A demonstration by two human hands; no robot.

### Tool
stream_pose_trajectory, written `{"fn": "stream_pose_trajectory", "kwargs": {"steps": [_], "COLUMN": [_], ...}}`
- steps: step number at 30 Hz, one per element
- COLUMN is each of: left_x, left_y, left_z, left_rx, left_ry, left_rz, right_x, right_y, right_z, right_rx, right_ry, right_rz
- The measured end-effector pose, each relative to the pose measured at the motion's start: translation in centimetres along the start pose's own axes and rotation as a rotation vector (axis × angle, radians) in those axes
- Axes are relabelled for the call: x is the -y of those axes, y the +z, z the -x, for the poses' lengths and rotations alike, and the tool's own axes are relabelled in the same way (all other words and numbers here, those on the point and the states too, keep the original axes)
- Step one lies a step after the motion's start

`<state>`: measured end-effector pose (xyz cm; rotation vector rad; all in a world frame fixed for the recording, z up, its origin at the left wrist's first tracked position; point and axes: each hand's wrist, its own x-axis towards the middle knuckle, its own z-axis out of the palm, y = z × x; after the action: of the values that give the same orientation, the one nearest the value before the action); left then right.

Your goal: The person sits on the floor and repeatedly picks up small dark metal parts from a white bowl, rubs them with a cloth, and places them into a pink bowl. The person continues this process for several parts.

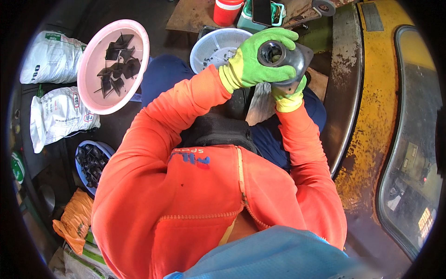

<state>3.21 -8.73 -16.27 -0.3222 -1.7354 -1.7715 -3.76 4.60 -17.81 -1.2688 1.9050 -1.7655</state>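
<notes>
I hold up a glossy black moulded part [297,59] with a round hollow neck and a flared, flange-like body. My left hand [248,58], in a green and yellow glove, is closed around the neck, with fingers above and below the round opening. My right hand [289,98], in a matching glove, grips the part from below; most of its fingers are hidden behind it. Just beyond my left hand sits a white perforated basket [199,55] with small dark bits in it.
On the left stand a pink basin [83,79] of black finned pieces, white sacks [53,58] and a blue basin [108,149] of dark parts. A red container [226,13] and a teal box [246,21] with a phone [261,11] are ahead. A rusty yellow machine [371,139] borders my right.
</notes>
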Motion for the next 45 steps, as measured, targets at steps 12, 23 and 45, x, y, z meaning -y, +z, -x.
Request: {"fn": "stream_pose_trajectory", "kwargs": {"steps": [12, 23, 45], "left_x": [-0.7, -1.0, -0.5], "left_y": [-0.5, -1.5, 0.4], "left_z": [0.3, -0.4, 0.4], "left_rx": [0.146, 0.593, -0.016], "left_ry": [0.077, 0.001, 0.198], "left_rz": [-0.006, 0.361, -0.057], "right_x": [3.3, 0.5, 2.5], "right_y": [-1.4, -1.6, -0.2], "right_z": [-0.9, 3.8, 0.4], "right_rx": [0.224, 0.496, 0.054], "right_ry": [-0.289, 0.36, -0.035], "right_rz": [0.486, -0.029, 0.149]}}
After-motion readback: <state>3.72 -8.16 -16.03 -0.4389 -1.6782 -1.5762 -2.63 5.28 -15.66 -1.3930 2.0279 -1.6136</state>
